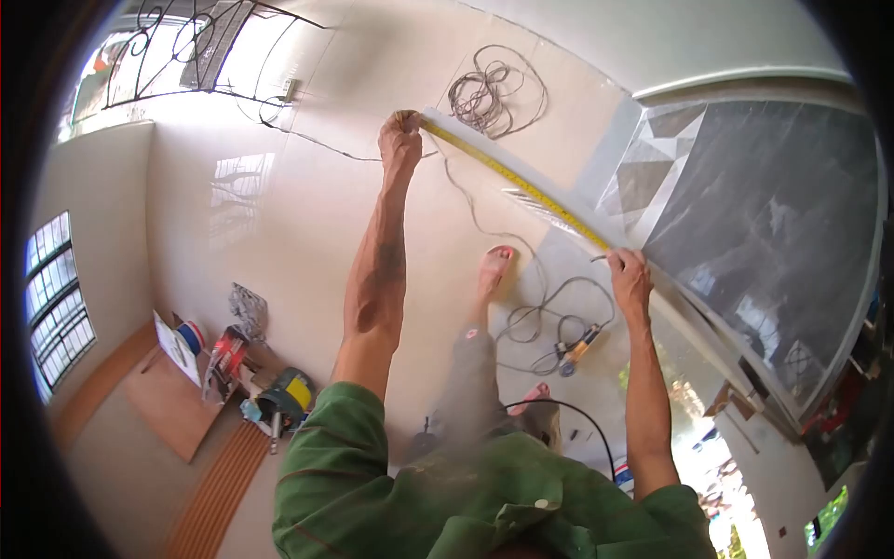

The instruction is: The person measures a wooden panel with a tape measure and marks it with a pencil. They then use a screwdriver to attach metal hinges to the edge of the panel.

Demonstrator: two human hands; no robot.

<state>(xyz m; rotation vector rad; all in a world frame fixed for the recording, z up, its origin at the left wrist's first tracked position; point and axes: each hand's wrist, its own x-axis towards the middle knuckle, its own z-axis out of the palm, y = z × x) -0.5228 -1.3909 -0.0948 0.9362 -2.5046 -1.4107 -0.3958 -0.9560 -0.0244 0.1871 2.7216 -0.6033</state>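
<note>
A yellow tape measure (pixel 517 179) is stretched straight between my two hands, slanting down to the right. My left hand (pixel 401 132) is closed on its upper end. My right hand (pixel 630 276) pinches the lower end, close to a dark slab (pixel 773 224) with a glossy surface. Beneath the tape runs a long pale strip (pixel 582 212). The tape's case cannot be made out in either hand.
A coiled cable (pixel 486 98) lies on the tiled floor beyond the tape. An angle grinder (pixel 579 350) rests with its looped cord near my foot (pixel 498 270). Tools and a bucket (pixel 287 391) stand at left beside a brown board (pixel 172 401).
</note>
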